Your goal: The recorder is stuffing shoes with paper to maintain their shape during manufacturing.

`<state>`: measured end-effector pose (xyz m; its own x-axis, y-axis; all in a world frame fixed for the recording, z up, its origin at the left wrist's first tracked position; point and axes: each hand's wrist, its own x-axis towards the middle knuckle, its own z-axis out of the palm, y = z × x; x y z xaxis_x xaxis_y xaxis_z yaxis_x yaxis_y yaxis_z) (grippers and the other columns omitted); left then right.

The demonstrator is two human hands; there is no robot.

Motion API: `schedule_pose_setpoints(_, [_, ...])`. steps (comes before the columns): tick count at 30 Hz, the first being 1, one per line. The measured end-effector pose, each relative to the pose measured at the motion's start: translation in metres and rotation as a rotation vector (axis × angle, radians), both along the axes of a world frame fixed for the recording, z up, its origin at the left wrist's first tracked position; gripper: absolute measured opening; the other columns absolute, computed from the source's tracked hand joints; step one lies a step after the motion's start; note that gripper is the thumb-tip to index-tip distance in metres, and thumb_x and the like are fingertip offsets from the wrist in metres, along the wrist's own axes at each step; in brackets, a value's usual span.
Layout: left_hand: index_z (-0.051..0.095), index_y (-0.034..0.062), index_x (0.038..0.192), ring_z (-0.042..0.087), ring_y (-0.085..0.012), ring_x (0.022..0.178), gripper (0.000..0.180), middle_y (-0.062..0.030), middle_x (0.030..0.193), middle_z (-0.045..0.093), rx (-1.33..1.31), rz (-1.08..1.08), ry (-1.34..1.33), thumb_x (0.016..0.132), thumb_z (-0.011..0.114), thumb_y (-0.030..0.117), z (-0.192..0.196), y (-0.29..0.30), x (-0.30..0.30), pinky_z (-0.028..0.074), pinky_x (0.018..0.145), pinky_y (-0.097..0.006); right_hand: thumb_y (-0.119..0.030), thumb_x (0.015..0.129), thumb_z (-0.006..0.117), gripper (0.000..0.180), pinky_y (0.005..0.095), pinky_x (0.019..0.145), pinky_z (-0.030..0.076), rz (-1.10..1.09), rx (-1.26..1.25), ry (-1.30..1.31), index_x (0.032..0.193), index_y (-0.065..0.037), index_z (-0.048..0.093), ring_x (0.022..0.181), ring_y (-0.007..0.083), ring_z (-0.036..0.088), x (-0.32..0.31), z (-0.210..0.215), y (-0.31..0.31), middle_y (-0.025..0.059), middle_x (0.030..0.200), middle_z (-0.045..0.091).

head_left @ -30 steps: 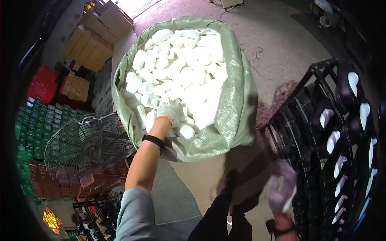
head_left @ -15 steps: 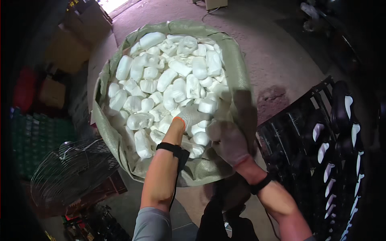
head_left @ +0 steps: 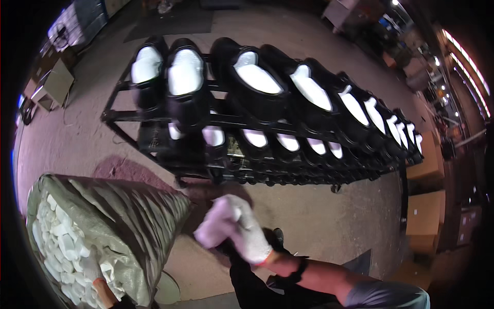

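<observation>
My right hand [head_left: 241, 226], in a pale knitted glove, is curled in front of the shoe rack, right of the sack. Motion smears its fingers, and a whitish patch between them cannot be made out. Low on the left stands a woven green-grey sack [head_left: 149, 211], its mouth full of white wrapped wads [head_left: 66, 244]. My left hand [head_left: 91, 267], gloved too, rests among the wads at the sack's mouth; how its fingers are set is unclear. Black slip-on shoes [head_left: 260, 98] with white insides stand in rows on a black metal rack [head_left: 154, 121] ahead of me.
The rack has more than one tier of shoes and stretches away to the right. Cardboard boxes [head_left: 425, 213] are stacked at the right. A dark mat [head_left: 172, 24] lies on the floor behind the rack. A pale box-like object [head_left: 54, 85] stands at the far left.
The view has swung right, from the sack to the shoe rack. My right hand has left the sack and moved toward the rack; my left hand is still at the sack's mouth.
</observation>
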<state>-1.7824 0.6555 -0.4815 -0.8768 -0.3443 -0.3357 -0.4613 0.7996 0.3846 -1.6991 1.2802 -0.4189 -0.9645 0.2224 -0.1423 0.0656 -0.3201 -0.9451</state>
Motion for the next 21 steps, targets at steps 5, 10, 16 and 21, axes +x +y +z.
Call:
schedule_pose_setpoints(5, [0.076, 0.0010, 0.108, 0.072, -0.0211, 0.088, 0.046, -0.0092, 0.097, 0.077, 0.106, -0.531, -0.007, 0.102, 0.077, 0.046, -0.009, 0.191, 0.059, 0.057, 0.084, -0.041, -0.014, 0.109, 0.074, 0.056, 0.0424, 0.117, 0.055, -0.704, 0.091, -0.072, 0.158, -0.005, 0.047, 0.135, 0.0224, 0.064, 0.084, 0.024, 0.296, 0.0116, 0.149, 0.062])
schedule_pose_setpoints(10, [0.074, 0.0066, 0.102, 0.073, -0.0230, 0.091, 0.044, -0.0100, 0.099, 0.077, 0.113, -0.935, -0.004, 0.106, 0.073, 0.050, 0.114, 0.570, 0.115, 0.056, 0.088, -0.043, -0.021, 0.110, 0.077, 0.054, 0.0425, 0.113, 0.057, -1.023, 0.307, -0.024, 0.155, -0.005, 0.051, 0.135, 0.0248, 0.064, 0.083, 0.024, 0.462, 0.0111, 0.148, 0.063])
schedule_pose_setpoints(16, [0.042, 0.0118, 0.155, 0.072, -0.0191, 0.100, 0.064, -0.0057, 0.108, 0.064, 1.624, -0.098, -0.314, 0.104, 0.080, 0.022, 0.046, 0.767, 0.202, 0.067, 0.081, -0.040, -0.007, 0.088, 0.083, 0.032, 0.0423, 0.093, 0.060, -0.698, 0.999, 0.103, 0.119, -0.001, 0.079, 0.101, 0.0263, 0.077, 0.017, -0.035, 0.539, 0.0123, 0.107, 0.082])
schedule_pose_setpoints(21, [0.032, -0.0027, 0.152, 0.071, -0.0192, 0.117, 0.101, -0.0088, 0.127, 0.067, 1.006, -0.692, 0.004, 0.081, 0.101, 0.017, 0.019, 0.859, 0.222, 0.058, 0.105, -0.039, -0.029, 0.096, 0.077, 0.034, 0.0470, 0.091, 0.062, -0.418, 1.580, 0.213, 0.123, -0.009, 0.080, 0.095, 0.0312, 0.080, -0.002, -0.002, 0.551, 0.0131, 0.104, 0.083])
